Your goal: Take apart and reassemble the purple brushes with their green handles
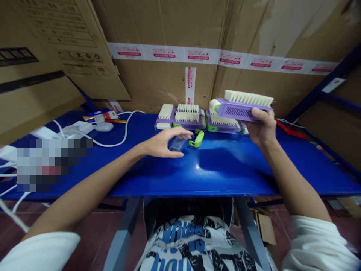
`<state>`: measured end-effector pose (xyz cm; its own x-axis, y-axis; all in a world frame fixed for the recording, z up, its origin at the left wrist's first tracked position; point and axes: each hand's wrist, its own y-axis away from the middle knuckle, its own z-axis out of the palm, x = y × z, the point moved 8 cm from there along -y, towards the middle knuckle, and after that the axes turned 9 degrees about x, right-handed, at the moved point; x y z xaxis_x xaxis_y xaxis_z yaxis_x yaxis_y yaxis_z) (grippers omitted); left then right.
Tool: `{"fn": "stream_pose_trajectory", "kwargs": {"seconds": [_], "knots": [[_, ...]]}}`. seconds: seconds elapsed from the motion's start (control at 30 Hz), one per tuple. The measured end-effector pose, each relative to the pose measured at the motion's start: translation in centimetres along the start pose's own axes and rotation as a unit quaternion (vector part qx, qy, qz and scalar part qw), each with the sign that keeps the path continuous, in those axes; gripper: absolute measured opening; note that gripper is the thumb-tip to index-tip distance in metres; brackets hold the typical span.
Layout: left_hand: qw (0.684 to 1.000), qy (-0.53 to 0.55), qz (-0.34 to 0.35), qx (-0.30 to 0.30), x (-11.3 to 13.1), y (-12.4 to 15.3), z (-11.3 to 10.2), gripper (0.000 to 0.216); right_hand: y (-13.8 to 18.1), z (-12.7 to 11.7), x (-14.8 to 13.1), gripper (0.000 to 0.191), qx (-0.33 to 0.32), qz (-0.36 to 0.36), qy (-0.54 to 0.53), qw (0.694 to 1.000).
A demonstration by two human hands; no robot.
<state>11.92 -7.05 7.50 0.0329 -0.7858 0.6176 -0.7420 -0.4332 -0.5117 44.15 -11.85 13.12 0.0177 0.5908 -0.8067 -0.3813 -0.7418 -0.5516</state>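
My right hand (pixel 263 126) is closed around a purple brush (pixel 242 109), lifted above the table. Its cream bristles face up, and a pale rounded end with a green part points left. My left hand (pixel 165 143) curves low over the table, thumb and fingers around a clear plastic piece (pixel 178 143); the fingers hide part of it. A green curved clip (pixel 197 139) lies just right of those fingertips. Behind stand more purple brushes, a left group (pixel 182 116) with bristles up and another brush (pixel 224 124) partly hidden by the raised one.
The blue table (pixel 197 177) meets a taped cardboard wall (pixel 163 75) at the back. To the left are a white cable (pixel 124 137), a white mouse (pixel 103 126) and a power strip (pixel 79 128). A red object (pixel 290 130) lies at the right. Grey supports stand below the front edge.
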Motion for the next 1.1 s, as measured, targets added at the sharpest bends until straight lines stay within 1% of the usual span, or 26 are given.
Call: {"fn": "stream_pose_trajectory", "kwargs": {"seconds": [0.03,0.07,0.1,0.13,0.17,0.23,0.3,0.33,0.37,0.4,0.47,0.53,0.57,0.6,0.63,0.67,0.73,0.77,0.8,0.83,0.9,0.93,1.0,1.1], "knots": [[0.999,-0.027,0.03,-0.031,0.7,0.1,1.1,0.071,0.3,0.5,0.1,0.075,-0.012,0.0,0.011,1.0],[0.996,-0.053,0.059,-0.045,1.3,0.2,1.9,0.071,0.7,1.2,0.3,0.077,-0.027,-0.002,0.029,0.999],[0.993,-0.075,0.085,-0.042,1.8,0.2,2.4,0.074,1.1,1.9,0.5,0.078,-0.042,-0.005,0.05,0.998],[0.99,-0.094,0.106,-0.022,2.3,0.2,2.5,0.079,1.7,2.6,0.8,0.079,-0.06,-0.008,0.07,0.996],[0.986,-0.111,0.122,0.016,2.9,0.1,2.2,0.08,2.2,3.2,1.1,0.08,-0.077,-0.01,0.086,0.993],[0.972,-0.138,0.137,0.128,4.0,0.0,0.7,0.073,3.2,4.1,1.5,0.078,-0.104,-0.006,0.101,0.989],[0.95,-0.151,0.126,0.242,5.0,0.3,-1.2,0.058,4.0,4.8,1.8,0.073,-0.121,0.01,0.093,0.988],[0.94,-0.142,0.115,0.287,5.5,0.5,-1.9,0.055,4.4,5.1,1.9,0.07,-0.126,0.019,0.086,0.988],[0.935,-0.123,0.107,0.316,5.9,0.7,-2.3,0.056,4.8,5.4,2.0,0.067,-0.131,0.026,0.079,0.988],[0.933,-0.099,0.101,0.33,6.2,0.8,-2.4,0.058,5.2,5.7,2.2,0.065,-0.135,0.033,0.075,0.987],[0.939,-0.053,0.107,0.322,6.8,0.7,-2.1,0.055,5.9,6.3,2.6,0.064,-0.145,0.054,0.072,0.985],[0.947,-0.02,0.12,0.298,7.1,0.6,-1.7,0.046,6.4,6.7,3.2,0.068,-0.171,0.082,0.085,0.978],[0.948,-0.004,0.12,0.293,7.0,0.6,-1.6,0.042,6.6,6.7,3.3,0.07,-0.188,0.09,0.107,0.972],[0.948,0.015,0.115,0.295,6.7,0.6,-1.6,0.04,6.5,6.6,3.1,0.071,-0.194,0.079,0.144,0.967],[0.948,0.035,0.105,0.3,6.4,0.6,-1.6,0.04,6.2,6.2,2.4,0.071,-0.185,0.041,0.195,0.962],[0.947,0.049,0.092,0.304,6.0,0.7,-1.5,0.041,5.9,5.8,1.2,0.069,-0.161,-0.02,0.249,0.955],[0.949,0.057,0.071,0.3,5.4,0.7,-0.8,0.043,6.0,5.7,-2.2,0.064,-0.114,-0.181,0.326,0.921],[0.952,0.052,0.069,0.292,5.3,0.7,-0.2,0.044,6.6,6.3,-3.7,0.061,-0.116,-0.251,0.336,0.9],[0.956,0.044,0.073,0.282,5.4,0.7,0.5,0.045,7.6,7.2,-4.6,0.058,-0.145,-0.301,0.332,0.882],[0.959,0.036,0.084,0.27,5.5,0.7,1.2,0.045,8.6,8.3,-4.9,0.053,-0.19,-0.33,0.322,0.867],[0.959,0.018,0.12,0.255,6.0,0.7,2.5,0.046,10.6,10.1,-4.7,0.042,-0.276,-0.349,0.304,0.843],[0.957,0.007,0.137,0.255,6.1,0.8,2.8,0.045,11.4,10.7,-4.4,0.037,-0.3,-0.351,0.3,0.835],[0.952,-0.019,0.158,0.263,6.2,1.0,3.1,0.044,12.1,11.2,-3.9,0.028,-0.317,-0.353,0.305,0.826],[0.947,-0.063,0.158,0.271,6.1,1.3,3.1,0.041,12.3,11.1,-3.2,0.022,-0.33,-0.343,0.323,0.818]]}}
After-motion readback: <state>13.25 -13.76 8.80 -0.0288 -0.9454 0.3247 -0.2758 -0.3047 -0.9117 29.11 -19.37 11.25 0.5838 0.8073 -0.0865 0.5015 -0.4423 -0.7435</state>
